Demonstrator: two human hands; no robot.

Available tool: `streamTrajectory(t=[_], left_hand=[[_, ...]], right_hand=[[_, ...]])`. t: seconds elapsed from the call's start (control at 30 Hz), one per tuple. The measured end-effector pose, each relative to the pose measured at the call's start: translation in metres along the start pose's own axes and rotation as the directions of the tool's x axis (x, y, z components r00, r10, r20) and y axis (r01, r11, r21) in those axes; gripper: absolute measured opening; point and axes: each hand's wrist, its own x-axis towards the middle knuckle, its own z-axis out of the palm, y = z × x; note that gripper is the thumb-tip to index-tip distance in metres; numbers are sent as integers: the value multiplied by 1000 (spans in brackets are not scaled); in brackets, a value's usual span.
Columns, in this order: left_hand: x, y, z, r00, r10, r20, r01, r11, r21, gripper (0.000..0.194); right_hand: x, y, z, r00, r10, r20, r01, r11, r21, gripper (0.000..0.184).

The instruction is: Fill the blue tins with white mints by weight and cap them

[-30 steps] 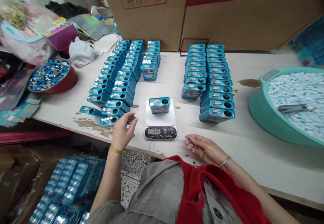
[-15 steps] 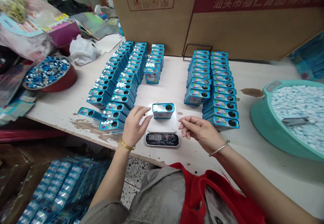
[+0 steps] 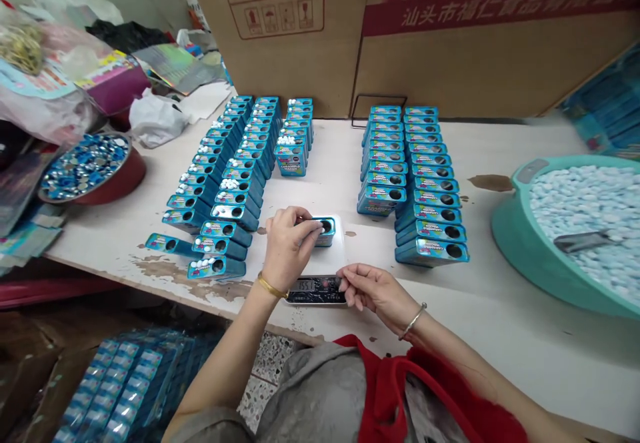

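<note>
A blue candy tin [image 3: 327,237] with a round hole in its top stands upright on a small white kitchen scale [image 3: 337,256], whose display reads about 155.1. Over the tin's top, my left hand [image 3: 293,239] is closed in a pinch, with a small white candy [image 3: 321,227] at the fingertips beside the hole. The hand covers the tin's left part. My right hand [image 3: 370,289] is at the right end of the scale's display panel, thumb and fingers pressed together; whatever they may hold is hidden.
Blue tins [image 3: 240,183] in rows stand at the left, some with white candies on top. More tins [image 3: 433,189] line the right. A teal basin [image 3: 505,229] holds white candies and a metal scoop [image 3: 583,240]. A red bowl [image 3: 107,189] holds caps. Cardboard boxes [image 3: 285,63] stand behind.
My left hand has moved right, from beside the tin to over its top, and closed into a pinch on a white candy. My right hand has come lower, to the scale's display panel.
</note>
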Motion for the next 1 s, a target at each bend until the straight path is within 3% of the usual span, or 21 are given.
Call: streamTrajectory(t=[0.1, 0.2, 0.23, 0.3, 0.4, 0.57, 0.73, 0.87, 0.93, 1.0], left_hand=[[4, -4, -2, 998, 51, 23, -52, 998, 32, 19], [4, -14, -9, 989, 81, 127, -92, 992, 89, 53], [6, -16, -11, 981, 88, 174, -107, 988, 107, 56], [13, -14, -12, 963, 121, 239, -154, 980, 128, 45], [34, 5, -5, 948, 211, 238, -242, 964, 109, 31], [75, 38, 40, 903, 352, 247, -365, 931, 9, 34], [87, 37, 90, 882, 386, 272, -416, 907, 60, 34], [98, 7, 91, 934, 330, 139, -340, 939, 57, 44], [113, -19, 80, 983, 181, 31, -183, 971, 152, 38], [132, -50, 69, 998, -22, -60, 40, 949, 312, 30]], right_hand=[[-5, 4, -8, 1000, 19, -15, -19, 1000, 12, 38], [-10, 9, -19, 999, 27, -42, -26, 999, 33, 39], [-11, 10, -24, 998, 27, -49, -25, 999, 42, 39], [-12, 14, -31, 998, 25, -61, -21, 998, 61, 41], [-12, 18, -39, 998, 13, -68, -7, 996, 86, 43], [-13, 17, -44, 995, -21, -93, 32, 993, 112, 47], [-16, 20, -51, 993, -32, -115, 45, 992, 119, 47], [-13, 28, -58, 994, -12, -107, 25, 993, 119, 46], [-9, 32, -60, 996, 1, -91, 10, 993, 121, 46], [-6, 34, -59, 998, 4, -70, 4, 993, 121, 45]])
